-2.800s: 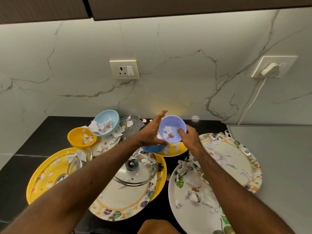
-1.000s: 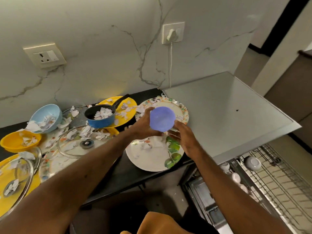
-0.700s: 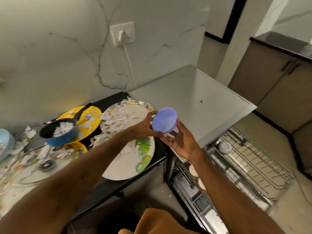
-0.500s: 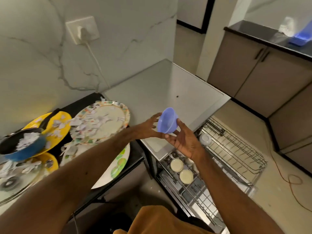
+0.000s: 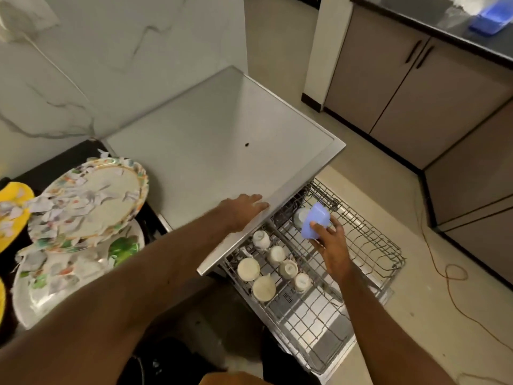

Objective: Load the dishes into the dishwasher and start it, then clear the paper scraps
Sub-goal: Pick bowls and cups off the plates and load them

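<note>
My right hand [image 5: 330, 240] grips a small lilac bowl [image 5: 315, 221], tilted on its side, just above the pulled-out wire rack [image 5: 372, 257] of the dishwasher. Several white cups [image 5: 266, 269] stand upside down in the rack's left part. My left hand [image 5: 244, 208] rests flat on the front edge of the dishwasher's steel top [image 5: 219, 140]. On the black counter at the left lie a floral plate [image 5: 91, 198] and a leaf-patterned plate [image 5: 72, 273], both strewn with paper scraps [image 5: 69, 201].
A yellow plate [image 5: 12, 209] shows at the far left edge. Grey cabinets [image 5: 410, 87] line the right side. An orange cable [image 5: 449, 273] trails over the beige floor beside the rack. A white power cord [image 5: 55, 68] runs down the marble wall.
The view has swung right from the counter to the dishwasher. My left hand let go of the lilac bowl and came down on the steel top. My right hand lowered the bowl to the rack.
</note>
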Demonstrator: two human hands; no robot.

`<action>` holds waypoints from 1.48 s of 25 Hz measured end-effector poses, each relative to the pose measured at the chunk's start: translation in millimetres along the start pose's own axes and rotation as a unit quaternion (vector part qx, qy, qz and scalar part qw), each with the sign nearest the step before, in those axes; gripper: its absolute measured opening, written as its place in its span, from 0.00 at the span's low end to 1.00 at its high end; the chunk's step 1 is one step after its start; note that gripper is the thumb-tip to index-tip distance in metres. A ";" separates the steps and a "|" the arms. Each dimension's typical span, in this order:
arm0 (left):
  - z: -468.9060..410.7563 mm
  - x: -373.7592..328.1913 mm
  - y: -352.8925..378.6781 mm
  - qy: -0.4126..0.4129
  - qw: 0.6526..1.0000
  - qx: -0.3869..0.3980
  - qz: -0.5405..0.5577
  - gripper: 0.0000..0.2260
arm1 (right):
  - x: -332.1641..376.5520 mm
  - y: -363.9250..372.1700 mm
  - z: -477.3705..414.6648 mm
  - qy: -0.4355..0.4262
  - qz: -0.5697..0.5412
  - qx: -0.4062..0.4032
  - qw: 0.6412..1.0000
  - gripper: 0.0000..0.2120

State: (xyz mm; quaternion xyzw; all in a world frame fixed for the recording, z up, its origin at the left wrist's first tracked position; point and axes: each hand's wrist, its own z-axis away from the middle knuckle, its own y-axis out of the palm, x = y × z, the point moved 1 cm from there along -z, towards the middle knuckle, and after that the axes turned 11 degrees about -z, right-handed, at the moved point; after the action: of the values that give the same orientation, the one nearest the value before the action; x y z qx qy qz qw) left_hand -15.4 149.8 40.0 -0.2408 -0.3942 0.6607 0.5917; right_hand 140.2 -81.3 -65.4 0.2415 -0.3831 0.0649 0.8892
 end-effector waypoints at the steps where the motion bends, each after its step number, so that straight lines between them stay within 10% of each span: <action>1: -5.9 1.6 -7.3 0.002 1.000 0.006 -0.015 0.42 | -5.3 -11.3 -11.3 -0.006 0.062 -0.024 0.998 0.37; 7: -43.3 -15.7 -31.1 0.036 0.989 0.000 -0.144 0.51 | -28.7 -55.1 -64.2 -0.081 0.405 -0.111 0.904 0.45; 19: -57.4 -19.9 -22.7 0.055 0.974 0.015 -0.220 0.52 | -48.0 -73.9 -147.9 -0.041 0.652 -0.059 0.754 0.45; 25: -52.9 -23.0 -32.6 0.063 0.979 0.033 -0.189 0.50 | -56.9 -66.6 -161.9 -0.001 0.658 -0.059 0.750 0.50; 30: -55.2 -23.0 -27.4 0.049 0.975 0.033 -0.213 0.55 | -49.1 -74.2 -142.2 0.003 0.688 -0.034 0.725 0.27; 34: -55.0 -22.4 -28.6 0.041 0.972 0.043 -0.226 0.57 | -28.0 -72.3 -123.6 0.044 0.691 -0.017 0.721 0.46; 37: -51.6 -21.7 -34.8 0.033 0.979 0.057 -0.192 0.59 | -9.1 -53.8 -89.4 -0.034 0.680 0.023 0.732 0.36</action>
State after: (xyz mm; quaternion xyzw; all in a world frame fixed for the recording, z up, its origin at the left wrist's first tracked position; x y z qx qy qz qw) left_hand 49.7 140.5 35.3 -0.1483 -0.3754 0.5475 0.7330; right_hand 208.1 -84.9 -145.0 -0.0606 -0.4738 0.6527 0.5881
